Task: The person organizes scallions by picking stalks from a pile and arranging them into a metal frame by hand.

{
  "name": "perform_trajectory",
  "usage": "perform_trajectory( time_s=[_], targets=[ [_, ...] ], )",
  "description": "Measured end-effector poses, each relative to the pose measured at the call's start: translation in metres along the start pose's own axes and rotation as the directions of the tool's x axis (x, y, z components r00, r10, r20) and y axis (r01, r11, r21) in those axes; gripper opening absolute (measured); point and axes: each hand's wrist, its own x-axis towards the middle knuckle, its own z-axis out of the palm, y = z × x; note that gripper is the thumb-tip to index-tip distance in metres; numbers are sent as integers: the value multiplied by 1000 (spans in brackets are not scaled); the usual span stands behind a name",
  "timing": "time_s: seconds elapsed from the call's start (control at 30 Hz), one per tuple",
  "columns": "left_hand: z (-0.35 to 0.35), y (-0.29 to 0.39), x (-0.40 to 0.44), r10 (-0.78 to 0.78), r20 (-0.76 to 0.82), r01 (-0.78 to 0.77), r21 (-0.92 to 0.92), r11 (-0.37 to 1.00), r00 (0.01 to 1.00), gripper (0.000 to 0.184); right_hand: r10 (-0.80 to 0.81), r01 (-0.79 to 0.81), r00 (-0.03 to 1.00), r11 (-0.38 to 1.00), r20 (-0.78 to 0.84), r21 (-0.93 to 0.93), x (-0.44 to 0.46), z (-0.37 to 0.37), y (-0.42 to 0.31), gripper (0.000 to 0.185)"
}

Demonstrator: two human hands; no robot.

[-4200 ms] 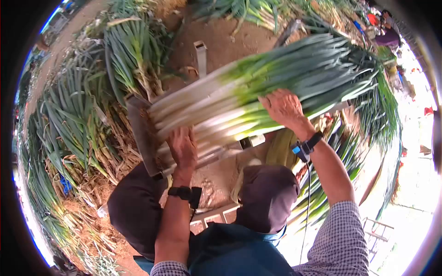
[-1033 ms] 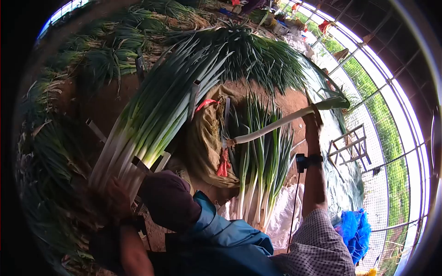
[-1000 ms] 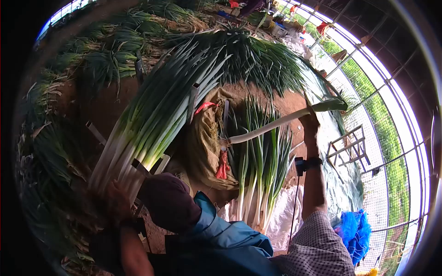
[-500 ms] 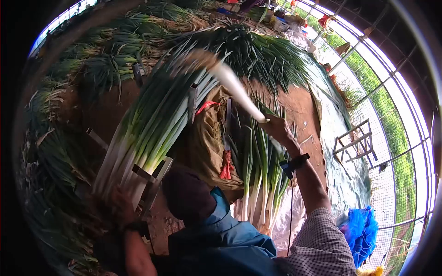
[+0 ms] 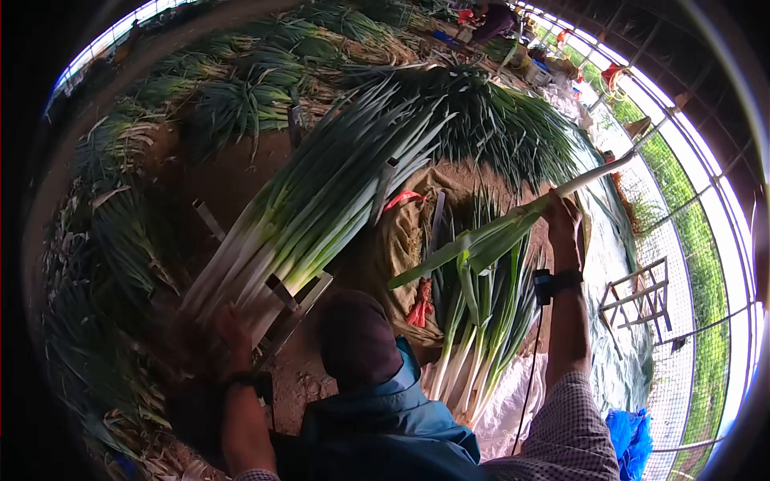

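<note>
My right hand (image 5: 563, 216) is closed around a large green onion (image 5: 513, 223). Its white shaft points up and right, and its broad leaves hang down to the left. On the left, a thick bundle of green onions (image 5: 321, 192) lies slanted across metal supports (image 5: 293, 295), white ends toward me. Against those white ends is my left hand (image 5: 234, 330), its fingers mostly lost in shadow. Below the held onion, more green onions (image 5: 473, 337) lean with their white ends down.
Between the onions sits a brown sack (image 5: 397, 264) with red ties. Onion piles (image 5: 513, 112) spread at the back and left. A metal-framed stool (image 5: 638, 297) and blue plastic (image 5: 628, 441) are at the right. A person's dark cap (image 5: 357, 337) and blue jacket fill the bottom centre.
My right hand has swung the green onion around: its white shaft pointed up-left and now points up-right. My left hand stays at the bundle's white ends. The whole view has shifted slightly.
</note>
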Motion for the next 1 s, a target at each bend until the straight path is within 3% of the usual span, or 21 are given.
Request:
perform_trajectory(
  time_s=[0.03, 0.1, 0.13, 0.17, 0.23, 0.3, 0.37, 0.43, 0.5, 0.53, 0.57, 0.63, 0.7, 0.73, 0.77, 0.8, 0.87, 1.0],
  targets=[
    [-2, 4, 1, -135, 119, 139, -26, 990, 984, 28, -35, 35, 999, 999, -29, -7, 11, 0, -13, 28],
    [-23, 27, 13, -385, 348, 420, -29, 907, 855, 28, -114, 104, 992, 981, -53, -165, 58, -9, -29, 28],
    [-30, 33, 16, -349, 298, 371, -19, 928, 888, 28, -405, 385, 912, 796, 63, -468, 88, -18, -44, 29],
    [-31, 34, 16, -309, 246, 319, 0, 948, 918, 27, -615, 596, 747, 453, 252, -664, 116, -16, -51, 30],
    [-24, 28, 15, -285, 200, 286, 23, 958, 938, 27, -443, 449, 892, 837, 92, -312, 126, 39, -122, 29],
    [-16, 27, 11, -316, 219, 322, 12, 947, 923, 25, -606, 569, 769, 504, 203, -650, 157, 70, -175, 33],
    [-30, 39, 18, -322, 204, 325, 16, 945, 925, 22, -574, 503, 814, 622, 88, -601, 159, 133, -227, 39],
    [-28, 37, 15, -307, 146, 309, 9, 951, 940, 21, -718, 636, 666, 405, 203, -656, 146, 197, -264, 48],
    [-31, 41, 18, -330, 157, 330, 23, 944, 931, 20, -755, 725, 566, 265, 331, -635, 162, 244, -273, 53],
    [-33, 42, 19, -343, 164, 342, 33, 939, 925, 20, -740, 765, 565, 302, 366, -569, 152, 277, -274, 54],
    [-33, 44, 19, -333, 137, 333, 24, 943, 933, 19, -729, 791, 549, 295, 408, -536, 137, 303, -268, 50],
    [-36, 45, 17, -318, 89, 317, 19, 948, 944, 18, -602, 840, 539, 440, 589, -318, 140, 353, -239, 46],
    [-36, 51, 16, -370, 115, 372, 3, 928, 922, 15, -656, 916, 391, 344, 645, -205, 131, 405, -180, 43],
    [-37, 53, 17, -399, 124, 402, 1, 916, 908, 13, -584, 941, 330, 264, 742, -210, 99, 424, -159, 43],
    [-38, 54, 18, -362, 107, 365, -9, 931, 926, 11, -575, 966, 224, 238, 787, -101, 69, 444, -133, 42],
    [-41, 53, 18, -332, 88, 333, -6, 943, 939, 10, -423, 956, 257, 246, 869, -163, 38, 462, -107, 40],
    [-42, 49, 16, -261, 59, 262, 0, 965, 964, 7, -305, 881, 242, 467, 921, -77, -8, 492, -26, 41],
    [-36, 48, 13, -324, 77, 328, -50, 943, 943, 10, -130, 882, -49, 460, 990, 104, -84, 517, 73, 39]
  ],
)
